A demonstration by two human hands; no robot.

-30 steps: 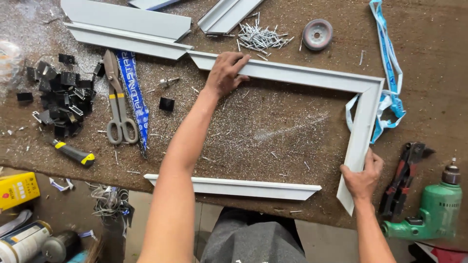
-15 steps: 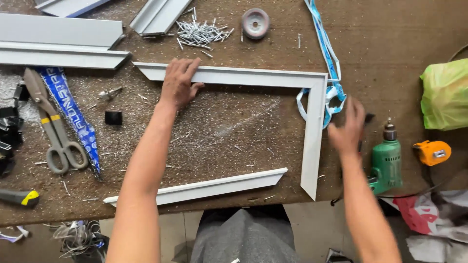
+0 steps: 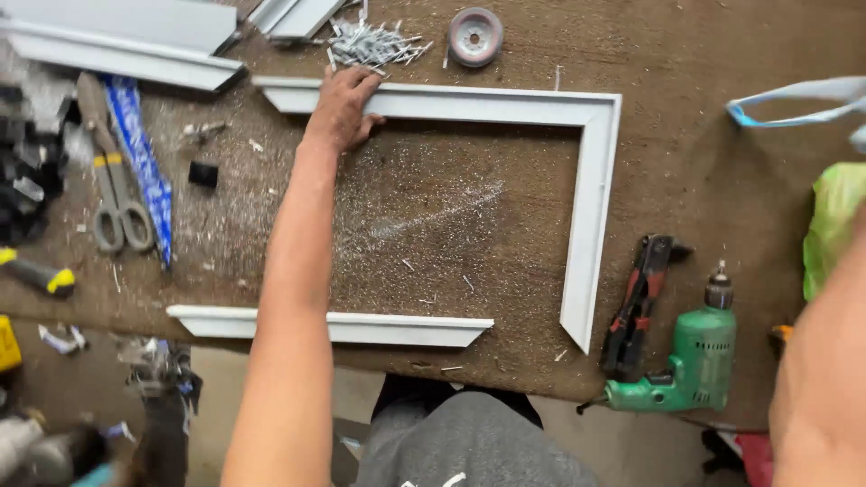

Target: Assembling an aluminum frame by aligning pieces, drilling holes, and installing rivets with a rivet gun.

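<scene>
My left hand lies flat, palm down, on the left part of the top rail of a white L-shaped metal frame. The frame's second leg runs down the right side toward the table's front edge. A separate white mitred profile lies along the front edge, apart from the frame. Of my right arm only the forearm shows at the lower right; the hand itself is outside the picture, near a green bag.
A green power drill and a red-black hand tool lie right of the frame. A pile of small fasteners and a round disc sit at the back. Scissors, a blue strip and more white profiles are left.
My right hand has let go of the frame's lower right end and moved off to the right, out of view. My left hand stays on the top rail.
</scene>
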